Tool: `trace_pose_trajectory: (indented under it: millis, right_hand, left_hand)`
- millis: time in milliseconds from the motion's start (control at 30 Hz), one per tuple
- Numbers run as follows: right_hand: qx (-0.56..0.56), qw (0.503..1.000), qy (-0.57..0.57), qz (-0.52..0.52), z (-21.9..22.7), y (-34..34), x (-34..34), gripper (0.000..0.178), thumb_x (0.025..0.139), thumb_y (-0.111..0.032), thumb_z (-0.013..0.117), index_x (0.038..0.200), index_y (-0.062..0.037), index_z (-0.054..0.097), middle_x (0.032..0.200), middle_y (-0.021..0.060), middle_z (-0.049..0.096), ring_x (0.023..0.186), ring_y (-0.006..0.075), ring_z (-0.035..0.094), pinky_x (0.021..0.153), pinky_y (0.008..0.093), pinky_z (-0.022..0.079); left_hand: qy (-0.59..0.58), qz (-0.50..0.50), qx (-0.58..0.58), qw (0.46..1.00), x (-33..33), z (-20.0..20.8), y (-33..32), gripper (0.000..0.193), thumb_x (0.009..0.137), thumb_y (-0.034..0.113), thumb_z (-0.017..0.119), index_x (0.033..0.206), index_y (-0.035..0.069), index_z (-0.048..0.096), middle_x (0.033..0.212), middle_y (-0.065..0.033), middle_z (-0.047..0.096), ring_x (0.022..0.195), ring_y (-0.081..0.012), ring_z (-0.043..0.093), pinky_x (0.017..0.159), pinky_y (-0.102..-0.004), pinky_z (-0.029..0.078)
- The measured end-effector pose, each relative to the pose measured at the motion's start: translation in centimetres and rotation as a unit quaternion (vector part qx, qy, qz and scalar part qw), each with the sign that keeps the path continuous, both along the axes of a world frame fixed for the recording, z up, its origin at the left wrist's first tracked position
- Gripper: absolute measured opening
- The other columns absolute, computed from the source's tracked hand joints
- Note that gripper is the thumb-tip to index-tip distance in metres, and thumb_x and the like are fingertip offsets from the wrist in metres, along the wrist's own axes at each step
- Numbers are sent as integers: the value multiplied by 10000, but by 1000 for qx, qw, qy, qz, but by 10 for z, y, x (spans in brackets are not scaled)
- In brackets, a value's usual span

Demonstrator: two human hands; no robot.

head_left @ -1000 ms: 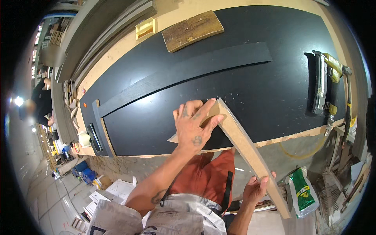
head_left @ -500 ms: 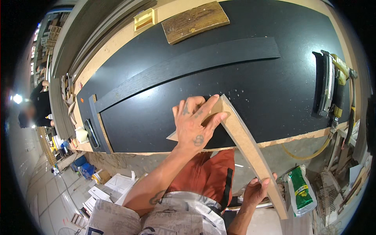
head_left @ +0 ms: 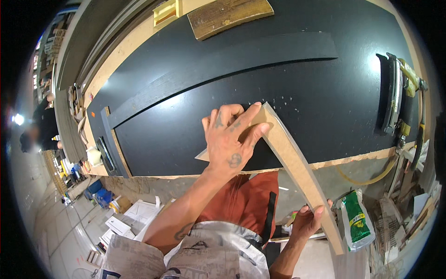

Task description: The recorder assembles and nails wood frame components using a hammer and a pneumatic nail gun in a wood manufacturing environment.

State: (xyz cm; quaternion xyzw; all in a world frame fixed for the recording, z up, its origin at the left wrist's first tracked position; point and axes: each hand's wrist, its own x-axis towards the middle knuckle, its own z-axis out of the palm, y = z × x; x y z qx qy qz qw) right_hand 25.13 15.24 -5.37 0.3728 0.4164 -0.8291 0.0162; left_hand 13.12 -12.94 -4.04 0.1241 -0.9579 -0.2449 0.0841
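Note:
Two pale brown wooden strips meet at a pointed mitred corner over the front of the black tabletop (head_left: 153, 139). My left hand (head_left: 232, 139) is closed over that corner, thumb and index finger pressing near the joint. It covers most of the shorter strip, whose tip (head_left: 201, 156) shows at its left. The longer strip (head_left: 297, 169) slants toward me past the table's front edge. My right hand (head_left: 310, 221) grips it near its lower end, thumb on the face and fingers behind. A long dark flat board (head_left: 223, 69) lies beyond my hands.
At the right lie a nail gun (head_left: 395, 93) with a yellowish hose (head_left: 367, 182) and a hammer (head_left: 422, 125). A brown wood block (head_left: 232, 17) and a small yellow box (head_left: 166, 13) sit at the back. A green bag (head_left: 357, 221) is below right. Another person (head_left: 42, 123) is far left.
The whole view has shifted slightly, with the tabletop and my hands sitting a little higher in it. Both hands keep the same hold on the strips.

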Motion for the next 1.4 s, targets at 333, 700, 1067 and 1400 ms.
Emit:
trace_pose_trajectory:
  millis: [333, 700, 1067, 1400]
  right_hand:
    - [30, 999, -30, -15, 3, -3, -5, 483, 921, -189, 717, 1320, -140, 450, 1149, 69, 619, 920, 140, 668, 707, 240, 607]
    - [-7, 999, 30, 9, -6, 3, 3, 517, 958, -176, 687, 1420, -126, 462, 1280, 84, 607, 1059, 145, 656, 756, 257, 636]
    - [6, 1000, 13, 6, -2, -2, -3, 501, 918, -194, 738, 1327, -145, 453, 1189, 85, 623, 935, 146, 686, 717, 256, 633]
    - [-32, 999, 4, 6, -5, 4, -5, 514, 865, -188, 789, 1267, -168, 468, 1171, 103, 649, 965, 215, 698, 747, 330, 643]
  left_hand:
    - [19, 4, 17, 1000, 0, -5, -1, 396, 871, 406, 735, 1198, 181, 736, 944, 2, 553, 820, -197, 488, 791, -385, 339]
    - [27, 0, -7, 1000, 1, -8, -2, 424, 858, 456, 738, 1189, 191, 740, 939, 8, 532, 817, -184, 478, 789, -379, 344]
    - [24, 5, -13, 1000, 2, -10, 0, 459, 832, 500, 747, 1179, 199, 744, 944, 14, 536, 816, -181, 475, 790, -380, 339]
    - [-20, 10, -26, 999, 0, -2, 3, 512, 776, 441, 819, 1190, 151, 735, 991, -15, 557, 934, -195, 522, 845, -378, 361]
